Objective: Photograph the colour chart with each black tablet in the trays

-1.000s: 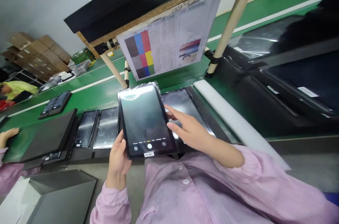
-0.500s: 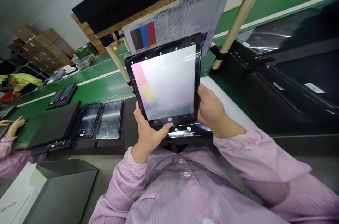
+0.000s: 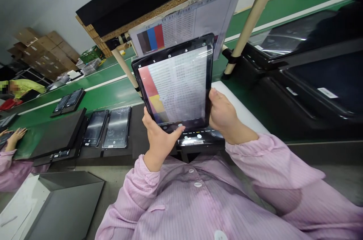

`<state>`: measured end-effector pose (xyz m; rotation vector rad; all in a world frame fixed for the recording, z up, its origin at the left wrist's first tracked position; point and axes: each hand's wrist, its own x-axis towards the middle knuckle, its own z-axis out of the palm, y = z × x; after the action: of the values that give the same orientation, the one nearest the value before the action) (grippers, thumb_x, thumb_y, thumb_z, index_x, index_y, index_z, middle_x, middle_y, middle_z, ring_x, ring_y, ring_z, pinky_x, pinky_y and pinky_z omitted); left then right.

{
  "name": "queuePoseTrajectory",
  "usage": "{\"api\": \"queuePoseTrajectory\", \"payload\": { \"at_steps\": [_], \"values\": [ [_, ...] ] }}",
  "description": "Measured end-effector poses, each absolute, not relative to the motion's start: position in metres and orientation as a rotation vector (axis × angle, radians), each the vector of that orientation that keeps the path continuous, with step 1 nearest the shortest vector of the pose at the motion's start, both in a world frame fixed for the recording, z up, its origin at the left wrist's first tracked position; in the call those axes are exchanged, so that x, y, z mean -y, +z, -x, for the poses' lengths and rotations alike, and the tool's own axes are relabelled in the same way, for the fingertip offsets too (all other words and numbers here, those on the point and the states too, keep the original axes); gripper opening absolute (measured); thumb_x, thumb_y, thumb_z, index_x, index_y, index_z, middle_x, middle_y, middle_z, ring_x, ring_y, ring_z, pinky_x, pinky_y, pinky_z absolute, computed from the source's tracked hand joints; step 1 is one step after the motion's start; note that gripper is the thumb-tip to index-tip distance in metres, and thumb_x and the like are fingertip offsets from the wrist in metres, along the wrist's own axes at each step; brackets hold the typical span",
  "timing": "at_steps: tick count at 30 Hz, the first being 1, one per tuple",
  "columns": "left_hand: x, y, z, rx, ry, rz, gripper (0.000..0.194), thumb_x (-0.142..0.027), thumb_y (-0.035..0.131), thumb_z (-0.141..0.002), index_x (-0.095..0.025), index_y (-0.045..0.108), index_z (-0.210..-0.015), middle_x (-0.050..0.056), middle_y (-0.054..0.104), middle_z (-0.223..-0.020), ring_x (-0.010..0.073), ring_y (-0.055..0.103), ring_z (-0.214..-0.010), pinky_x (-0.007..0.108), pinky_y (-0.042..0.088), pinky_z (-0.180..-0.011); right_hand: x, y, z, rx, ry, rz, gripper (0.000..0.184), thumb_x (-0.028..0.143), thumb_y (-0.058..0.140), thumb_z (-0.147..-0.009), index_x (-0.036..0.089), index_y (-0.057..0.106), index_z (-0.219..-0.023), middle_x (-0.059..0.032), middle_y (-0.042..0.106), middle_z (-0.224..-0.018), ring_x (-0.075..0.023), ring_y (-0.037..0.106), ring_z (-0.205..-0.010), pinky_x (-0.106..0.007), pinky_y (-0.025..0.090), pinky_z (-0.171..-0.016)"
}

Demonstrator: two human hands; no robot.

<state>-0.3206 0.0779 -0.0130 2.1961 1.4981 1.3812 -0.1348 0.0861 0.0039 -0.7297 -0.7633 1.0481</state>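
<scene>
I hold a black tablet (image 3: 176,85) upright in front of me with both hands. My left hand (image 3: 159,140) grips its lower left corner, the thumb lying on the bottom bezel. My right hand (image 3: 222,115) clasps its right edge. The lit screen shows a camera picture of the colour test chart (image 3: 170,30), which hangs on a sheet from the shelf just behind the tablet. Below the tablet another tablet (image 3: 198,138) lies flat in a black tray, its screen lit.
Two more tablets (image 3: 109,128) lie in a black tray (image 3: 136,138) on the green conveyor (image 3: 107,96). A grey box (image 3: 62,198) stands at the lower left. Another person's hand (image 3: 15,134) rests at the far left. Large dark trays (image 3: 312,81) fill the right.
A second ago my left hand held the tablet low and dark while my right hand tapped. Both hands then raised it toward the chart; its picture went from blurred to sharp.
</scene>
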Motion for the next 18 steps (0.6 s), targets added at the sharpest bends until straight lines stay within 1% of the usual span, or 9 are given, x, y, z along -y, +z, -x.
{"api": "queuePoseTrajectory", "payload": {
  "at_steps": [4, 6, 8, 10, 12, 13, 15, 16, 18],
  "values": [
    [-0.076, -0.012, 0.319, -1.496, 1.403, -2.132, 0.125, -0.054, 0.086, -0.066, -0.011, 0.010, -0.155, 0.030, 0.029, -0.152, 0.0425, 0.024, -0.150, 0.060, 0.029, -0.119, -0.086, 0.006, 0.135, 0.789, 1.066, 0.696, 0.049, 0.065, 0.067, -0.085, 0.020, 0.068, -0.103, -0.0064, 0.070, -0.114, -0.0249, 0.061, -0.121, -0.037, 0.056, -0.100],
    [-0.077, -0.013, 0.321, -1.452, 1.426, -2.079, 0.121, -0.056, 0.084, -0.067, -0.011, 0.014, -0.155, 0.029, 0.031, -0.152, 0.0414, 0.027, -0.149, 0.058, 0.030, -0.119, -0.086, 0.006, 0.135, 0.808, 1.070, 0.686, 0.049, 0.065, 0.066, -0.086, 0.020, 0.068, -0.104, -0.0062, 0.070, -0.114, -0.0247, 0.061, -0.121, -0.037, 0.055, -0.101],
    [-0.081, -0.015, 0.325, -1.307, 1.487, -1.965, 0.105, -0.057, 0.078, -0.075, -0.012, 0.023, -0.152, 0.027, 0.036, -0.150, 0.0369, 0.035, -0.146, 0.053, 0.032, -0.119, -0.085, 0.005, 0.134, 0.829, 1.074, 0.688, 0.049, 0.066, 0.065, -0.086, 0.020, 0.069, -0.105, -0.0064, 0.070, -0.115, -0.0257, 0.061, -0.122, -0.039, 0.055, -0.101],
    [-0.087, -0.015, 0.333, -1.087, 1.539, -1.717, 0.078, -0.057, 0.068, -0.086, -0.018, 0.036, -0.146, 0.021, 0.047, -0.146, 0.0296, 0.048, -0.138, 0.047, 0.038, -0.116, -0.083, 0.004, 0.134, 0.862, 1.075, 0.708, 0.053, 0.068, 0.063, -0.087, 0.021, 0.069, -0.110, -0.0069, 0.069, -0.119, -0.0272, 0.059, -0.126, -0.044, 0.054, -0.105],
    [-0.094, -0.014, 0.340, -0.892, 1.528, -1.382, 0.056, -0.057, 0.060, -0.092, -0.026, 0.049, -0.137, 0.013, 0.060, -0.136, 0.0235, 0.059, -0.127, 0.041, 0.044, -0.111, -0.079, 0.005, 0.134, 0.919, 1.036, 0.737, 0.056, 0.069, 0.058, -0.090, 0.024, 0.067, -0.121, -0.0056, 0.064, -0.130, -0.0263, 0.052, -0.135, -0.046, 0.046, -0.115],
    [-0.096, -0.013, 0.344, -0.829, 1.509, -1.225, 0.051, -0.056, 0.063, -0.091, -0.029, 0.055, -0.133, 0.009, 0.064, -0.133, 0.0214, 0.062, -0.122, 0.038, 0.047, -0.108, -0.076, 0.007, 0.133, 0.974, 0.989, 0.757, 0.057, 0.068, 0.055, -0.092, 0.026, 0.064, -0.130, -0.0039, 0.059, -0.138, -0.0247, 0.046, -0.140, -0.046, 0.038, -0.121],
    [-0.098, -0.009, 0.347, -0.766, 1.482, -0.991, 0.047, -0.050, 0.072, -0.085, -0.035, 0.062, -0.128, 0.003, 0.067, -0.131, 0.0187, 0.063, -0.120, 0.034, 0.049, -0.104, -0.070, 0.015, 0.130, 1.126, 0.848, 0.796, 0.059, 0.064, 0.051, -0.096, 0.031, 0.052, -0.146, 0.0011, 0.045, -0.153, -0.0217, 0.032, -0.149, -0.042, 0.023, -0.129],
    [-0.098, -0.007, 0.347, -0.756, 1.483, -0.917, 0.047, -0.046, 0.077, -0.082, -0.038, 0.064, -0.126, 0.000, 0.067, -0.133, 0.0179, 0.063, -0.121, 0.032, 0.050, -0.103, -0.067, 0.021, 0.128, 1.211, 0.773, 0.818, 0.062, 0.062, 0.050, -0.097, 0.033, 0.045, -0.152, 0.0039, 0.038, -0.157, -0.0211, 0.025, -0.152, -0.041, 0.018, -0.130],
    [-0.094, -0.005, 0.347, -0.754, 1.479, -0.842, 0.049, -0.043, 0.081, -0.079, -0.041, 0.066, -0.126, -0.002, 0.067, -0.134, 0.0175, 0.063, -0.122, 0.032, 0.051, -0.102, -0.063, 0.036, 0.123, 1.350, 0.662, 0.849, 0.068, 0.060, 0.050, -0.098, 0.033, 0.033, -0.158, 0.0076, 0.028, -0.161, -0.0229, 0.017, -0.154, -0.041, 0.017, -0.130]
  ]
}}
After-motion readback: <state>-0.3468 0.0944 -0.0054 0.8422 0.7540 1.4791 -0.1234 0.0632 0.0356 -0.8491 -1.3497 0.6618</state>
